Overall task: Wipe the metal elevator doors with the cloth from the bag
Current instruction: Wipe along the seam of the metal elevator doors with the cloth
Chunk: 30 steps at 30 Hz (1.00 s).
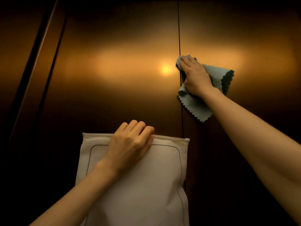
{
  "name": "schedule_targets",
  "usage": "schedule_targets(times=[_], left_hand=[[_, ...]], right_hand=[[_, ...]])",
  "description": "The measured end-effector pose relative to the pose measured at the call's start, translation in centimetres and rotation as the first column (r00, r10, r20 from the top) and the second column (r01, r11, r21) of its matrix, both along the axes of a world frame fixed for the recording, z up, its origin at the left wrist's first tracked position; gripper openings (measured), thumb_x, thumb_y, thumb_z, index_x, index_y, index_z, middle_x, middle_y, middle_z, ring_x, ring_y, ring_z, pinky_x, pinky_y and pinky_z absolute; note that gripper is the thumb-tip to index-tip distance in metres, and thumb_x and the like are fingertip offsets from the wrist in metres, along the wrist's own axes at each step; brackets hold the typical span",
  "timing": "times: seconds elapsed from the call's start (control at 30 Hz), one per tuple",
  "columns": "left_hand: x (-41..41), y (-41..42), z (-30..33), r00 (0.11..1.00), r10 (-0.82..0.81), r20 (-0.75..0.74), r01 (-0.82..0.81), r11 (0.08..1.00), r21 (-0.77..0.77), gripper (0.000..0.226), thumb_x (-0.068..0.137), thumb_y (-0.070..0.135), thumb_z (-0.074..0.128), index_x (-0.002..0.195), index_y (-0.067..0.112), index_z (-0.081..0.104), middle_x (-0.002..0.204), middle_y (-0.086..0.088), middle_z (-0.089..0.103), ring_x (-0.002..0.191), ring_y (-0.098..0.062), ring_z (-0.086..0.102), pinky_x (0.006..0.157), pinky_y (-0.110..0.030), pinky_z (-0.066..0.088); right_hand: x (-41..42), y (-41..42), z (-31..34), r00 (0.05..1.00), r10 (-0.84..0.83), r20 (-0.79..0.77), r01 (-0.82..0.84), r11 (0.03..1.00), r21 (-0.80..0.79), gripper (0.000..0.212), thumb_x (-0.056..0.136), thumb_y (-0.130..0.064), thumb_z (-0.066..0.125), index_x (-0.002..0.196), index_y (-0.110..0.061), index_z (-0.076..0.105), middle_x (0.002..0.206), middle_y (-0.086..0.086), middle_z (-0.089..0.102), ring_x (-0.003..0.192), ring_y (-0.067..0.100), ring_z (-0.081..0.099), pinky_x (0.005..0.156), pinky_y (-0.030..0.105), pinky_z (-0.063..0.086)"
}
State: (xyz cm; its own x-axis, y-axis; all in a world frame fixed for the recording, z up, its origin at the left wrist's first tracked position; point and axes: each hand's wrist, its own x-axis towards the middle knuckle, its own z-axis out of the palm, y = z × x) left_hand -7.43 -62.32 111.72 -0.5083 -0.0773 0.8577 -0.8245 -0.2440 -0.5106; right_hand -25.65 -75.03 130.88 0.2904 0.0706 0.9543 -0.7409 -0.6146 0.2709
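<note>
Doors [114,70] of brushed metal fill the view, lit by a warm reflected glow, and are divided by a dark seam [179,38] right of centre. The cloth [197,105], blue-grey with a zigzag-cut edge, is pressed flat against the metal by the right hand [196,75], just at the seam. The fingers are laid nearly straight over it, so that the palm's pressure is spread across the fabric; nothing is pinched. Loose corners are left hanging below and to the right of the hand, which suggests only the part under the palm is doing the wiping.

The bag [146,185], pale and flat with a stitched outline, is held up in front of the left door by the left hand [130,144]. Its top edge is gripped, with the fingers curled over it, most likely so that the bag is kept off the floor while the other hand is freed for work. The hands are kept well apart. Wiping is judged to be under way, with most of both panels yet to be covered.
</note>
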Motion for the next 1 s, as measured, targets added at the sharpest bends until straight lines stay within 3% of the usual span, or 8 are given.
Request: schedule_targets(times=[0.13,0.43,0.73,1.0], left_hand=[[0.6,-1.4,4.0,0.999,0.031,0.015,-0.03,0.997,-0.077,0.022,0.093,0.026,0.048,0.085,0.012,0.063,0.075,-0.005,0.055,0.065,-0.023,0.047,0.055,-0.034,0.032],[1.2,-3.3,9.0,0.999,-0.033,-0.04,0.029,0.994,-0.107,0.019,0.092,0.026,0.049,0.094,0.013,0.062,0.08,-0.005,0.058,0.069,-0.024,0.05,0.058,-0.035,0.035],[2.0,-3.6,8.5,0.996,-0.038,-0.076,0.039,0.999,0.01,0.023,0.092,0.03,0.046,0.095,0.015,0.063,0.082,-0.001,0.059,0.068,-0.018,0.05,0.057,-0.03,0.035],[3.6,-3.5,6.0,0.997,-0.055,-0.048,0.058,0.996,0.063,0.028,0.092,0.031,0.042,0.083,0.014,0.062,0.077,-0.002,0.056,0.063,-0.018,0.048,0.051,-0.031,0.038]], right_hand=[[0.0,-0.3,4.5,1.0,0.004,0.005,-0.004,1.0,-0.028,0.063,0.084,0.006,0.043,0.144,-0.008,0.027,0.154,0.008,0.021,0.142,0.025,0.015,0.116,0.04,0.015],[0.2,0.2,11.8,0.997,-0.074,-0.008,0.074,0.997,-0.032,0.059,0.084,0.005,0.05,0.139,-0.006,0.035,0.152,0.012,0.025,0.141,0.029,0.02,0.114,0.044,0.023],[0.9,1.1,14.9,0.992,-0.116,-0.04,0.12,0.986,0.117,0.073,0.084,0.004,0.052,0.147,-0.007,0.016,0.156,0.012,0.009,0.143,0.032,0.011,0.113,0.049,0.024],[1.6,0.6,11.9,0.999,0.01,0.052,-0.013,0.999,0.046,0.055,0.085,0.008,0.047,0.137,-0.008,0.038,0.153,0.01,0.023,0.14,0.033,0.021,0.11,0.047,0.029]])
